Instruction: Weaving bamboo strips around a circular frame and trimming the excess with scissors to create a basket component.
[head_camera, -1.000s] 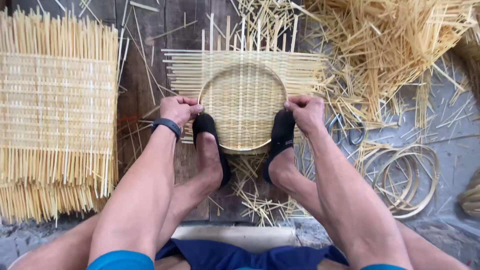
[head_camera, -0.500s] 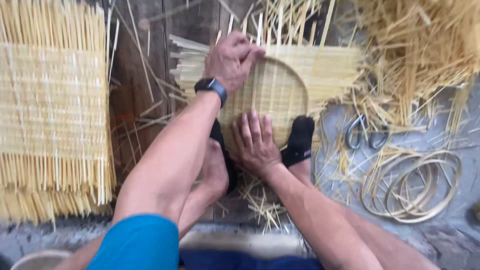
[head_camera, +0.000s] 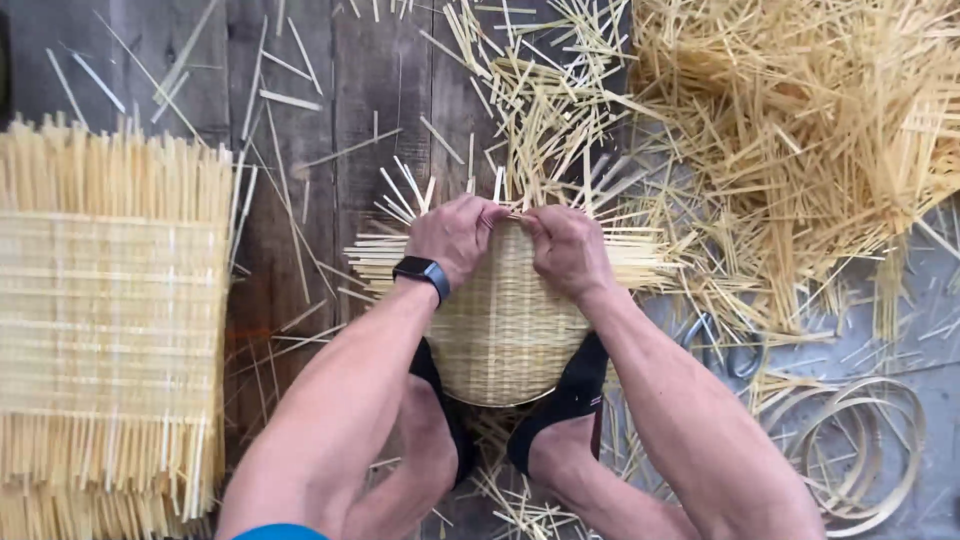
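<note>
Both hands grip the far edge of a round, pale yellow woven bamboo basket base, which lies on dark, weathered wooden floor planks between the person's feet. The left hand, with a black wristband watch on its wrist, curls its fingers closed over the rim at the top left; the right hand is likewise curled shut on the rim just beside it, so that the two sets of knuckles almost meet. The weave of the disc is tight and ribbed, bulging slightly like a shallow dome, and loose, unwoven flat strips fan out stiffly from its edges to the left and right. Two black slip-on shoes press against the near edge of the weave, one on each side.

To the left lies a large rectangular woven bamboo mat, flat and coarse, with bristling strip ends along its top and bottom. A deep, tangled heap of cut straw-coloured bamboo splints fills the upper right, with stray pieces scattered across the planks. At the lower right, on grey concrete, sit coiled thin bamboo hoops, smooth and circular, near a partly buried pair of metal scissors.
</note>
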